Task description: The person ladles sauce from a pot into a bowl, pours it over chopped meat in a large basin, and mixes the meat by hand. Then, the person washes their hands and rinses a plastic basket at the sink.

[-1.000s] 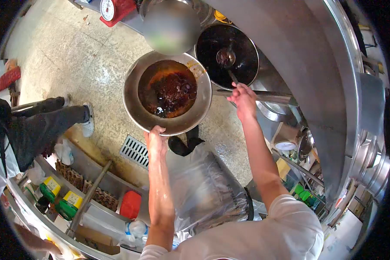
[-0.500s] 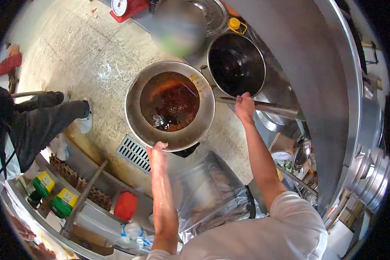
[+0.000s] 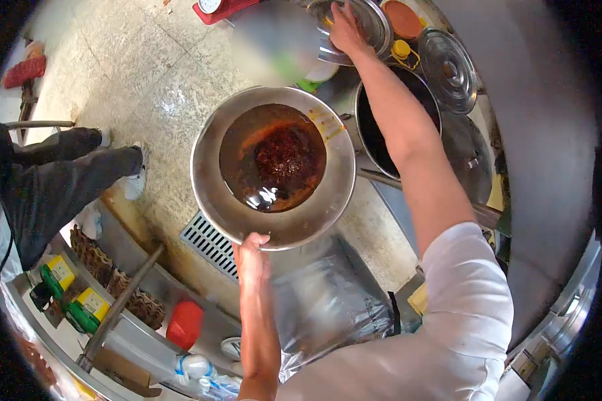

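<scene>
My left hand (image 3: 253, 257) grips the near rim of a wide metal bowl (image 3: 274, 230), its thumb over the edge. Dark red-brown oily liquid with a darker clump (image 3: 284, 157) lies in the bowl. My right arm reaches over a tall dark pot (image 3: 374, 127), and my right hand (image 3: 344, 28) is at a round metal basin (image 3: 374, 27) at the top. Its fingers are partly spread, and nothing I can make out is in them.
A metal lid (image 3: 448, 70), a yellow-capped container (image 3: 403, 50) and an orange-brown round item (image 3: 401, 19) lie near the pot. A person's dark-trousered legs (image 3: 80, 164) stand at left. A floor drain (image 3: 209, 244) and red container (image 3: 184, 324) are lower left.
My right hand went from holding a ladle in the pot, to the pot's near rim, then up to the basin. The ladle is out of sight. The bowl appears slightly larger and nearer.
</scene>
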A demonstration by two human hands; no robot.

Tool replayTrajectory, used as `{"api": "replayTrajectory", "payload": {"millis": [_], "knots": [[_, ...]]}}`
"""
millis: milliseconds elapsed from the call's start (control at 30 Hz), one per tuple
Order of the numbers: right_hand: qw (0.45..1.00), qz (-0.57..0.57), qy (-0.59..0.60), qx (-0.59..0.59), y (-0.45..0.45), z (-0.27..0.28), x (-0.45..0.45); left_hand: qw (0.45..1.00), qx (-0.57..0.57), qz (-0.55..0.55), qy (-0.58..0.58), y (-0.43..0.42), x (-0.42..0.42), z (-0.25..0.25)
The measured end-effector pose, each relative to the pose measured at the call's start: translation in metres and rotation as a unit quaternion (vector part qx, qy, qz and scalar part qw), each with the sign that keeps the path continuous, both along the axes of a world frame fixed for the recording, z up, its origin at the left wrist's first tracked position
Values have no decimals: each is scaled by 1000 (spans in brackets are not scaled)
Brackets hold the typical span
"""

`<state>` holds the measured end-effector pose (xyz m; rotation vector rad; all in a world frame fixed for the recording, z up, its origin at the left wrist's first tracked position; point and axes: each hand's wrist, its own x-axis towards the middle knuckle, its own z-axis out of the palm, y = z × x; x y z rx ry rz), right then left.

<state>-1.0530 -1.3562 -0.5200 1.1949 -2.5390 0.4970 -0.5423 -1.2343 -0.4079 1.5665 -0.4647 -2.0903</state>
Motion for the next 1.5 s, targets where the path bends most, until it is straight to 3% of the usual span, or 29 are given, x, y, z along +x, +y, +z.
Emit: {"api": "replayTrajectory", "payload": {"millis": [33,133,233,333,367,467,500,600,667,700,767,833,933,1000,1100,1133,1200,1267,1333,1367,1400,1500], "knots": [[999,-25,26,8,-11,-6,-5,1000,-2,6,-3,-3,0,3],[989,-23,-54,139,-19,2,-21,1000,-3,1,-6,-8,12,-11],[938,-44,-315,139,-14,14,-35,999,27,-15,-34,-15,34,-33],[967,65,-247,-5,-1,14,-37,999,-15,-20,-21,-18,38,-25],[986,63,-140,-60,-7,6,-38,1000,-7,-15,-15,-19,38,-20],[990,0,-131,-42,11,95,10,1000,-25,-17,-5,-19,45,-11],[993,-5,-90,-80,16,99,11,1000,-24,-19,-7,-19,43,-4],[968,8,-219,-122,52,160,51,999,-20,-24,-13,-16,40,21],[953,26,-261,-154,88,143,70,999,-26,-22,-7,-13,43,22],[982,-2,-119,-150,111,136,84,999,-20,-28,-8,-11,45,23],[960,-170,-211,-66,154,135,121,999,-13,-41,-11,-9,49,26],[946,-207,-246,35,196,106,112,999,-23,-45,-21,-8,41,47],[922,-286,-247,83,227,76,97,997,-29,-65,-35,-4,44,65],[940,-259,-208,84,239,52,88,995,-44,-87,-37,-1,48,73],[972,-207,-105,43,253,60,104,989,-58,-125,-52,4,46,98],[980,-184,-67,25,251,75,125,986,-56,-149,-57,6,52,101],[942,-154,-294,-41,260,127,177,976,-57,-197,-66,6,67,97],[918,-149,-345,-131,290,148,238,974,-72,-194,-88,13,68,115],[838,-197,-490,-142,330,200,309,971,-66,-211,-93,14,74,131],[880,-198,-396,-174,357,189,341,963,-68,-259,-27,13,78,137],[842,-237,-461,-148,379,222,363,956,-60,-284,-48,13,85,136],[872,-255,-344,-238,450,297,419,926,-91,-366,-27,31,76,170]]}}
